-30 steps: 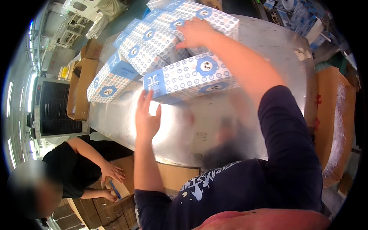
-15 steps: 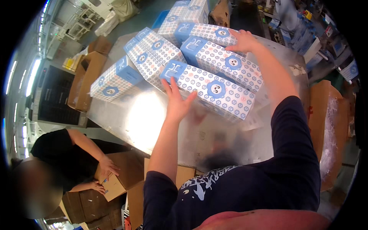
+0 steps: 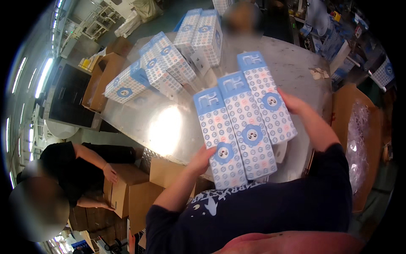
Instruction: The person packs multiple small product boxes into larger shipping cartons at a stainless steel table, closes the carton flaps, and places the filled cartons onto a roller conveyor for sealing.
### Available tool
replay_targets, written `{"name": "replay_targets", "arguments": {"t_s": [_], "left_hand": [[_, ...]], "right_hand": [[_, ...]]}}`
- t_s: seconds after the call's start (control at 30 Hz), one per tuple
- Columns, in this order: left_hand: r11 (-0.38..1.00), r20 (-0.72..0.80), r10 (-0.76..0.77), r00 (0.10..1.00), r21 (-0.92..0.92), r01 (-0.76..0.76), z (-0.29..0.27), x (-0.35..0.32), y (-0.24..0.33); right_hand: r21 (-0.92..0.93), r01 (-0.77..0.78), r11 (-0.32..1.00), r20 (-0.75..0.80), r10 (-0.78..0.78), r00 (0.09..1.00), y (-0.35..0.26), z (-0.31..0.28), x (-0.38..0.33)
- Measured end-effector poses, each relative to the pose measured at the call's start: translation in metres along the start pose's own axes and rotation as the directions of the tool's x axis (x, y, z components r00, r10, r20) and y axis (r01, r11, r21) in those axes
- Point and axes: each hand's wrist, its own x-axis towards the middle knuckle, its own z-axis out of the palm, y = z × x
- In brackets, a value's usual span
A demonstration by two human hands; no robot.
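Note:
Three long white-and-blue printed cartons (image 3: 249,127) stand out close to my body, pressed side by side and slightly staggered, over the near part of the metal table. My left hand (image 3: 202,161) grips the outer side of the left carton (image 3: 220,139), thumb on its front face. On the other side, my right hand (image 3: 292,103) presses against the right carton (image 3: 270,99), its fingers mostly hidden behind it. The middle carton (image 3: 249,122) is squeezed between the two outer ones. Both hands are closed round the row.
More matching cartons (image 3: 165,63) are on the metal table (image 3: 139,118) at left and back. An open brown box with clear plastic wrap (image 3: 357,144) stands at right. At lower left a co-worker's hands (image 3: 111,173) touch a cardboard box (image 3: 122,186). Another person (image 3: 242,19) is at the far edge.
Three cartons have been gathered into a row, turned more upright in view and drawn toward my body. My left hand has moved down; my right hand has come nearer. The co-worker's box has turned.

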Motion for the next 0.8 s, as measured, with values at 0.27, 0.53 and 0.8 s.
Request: {"name": "replay_targets", "arguments": {"t_s": [0.27,0.53,0.8], "left_hand": [[0.872,-0.270,0.488,0.830,0.104,-0.478,-0.031,-0.104,0.008],[0.555,-0.151,0.821,0.551,0.439,-0.707,-0.032,-0.457,0.094],[0.666,-0.701,0.549,0.456,0.696,0.269,-0.196,-0.467,-0.155]], "right_hand": [[-0.055,0.352,0.934,0.151,-0.341,0.928,-0.060,0.152,-0.009],[-0.044,0.583,0.812,0.884,-0.240,0.402,-0.030,0.362,-0.101],[-0.520,0.318,0.793,0.541,0.017,0.841,0.025,0.450,-0.103]]}}
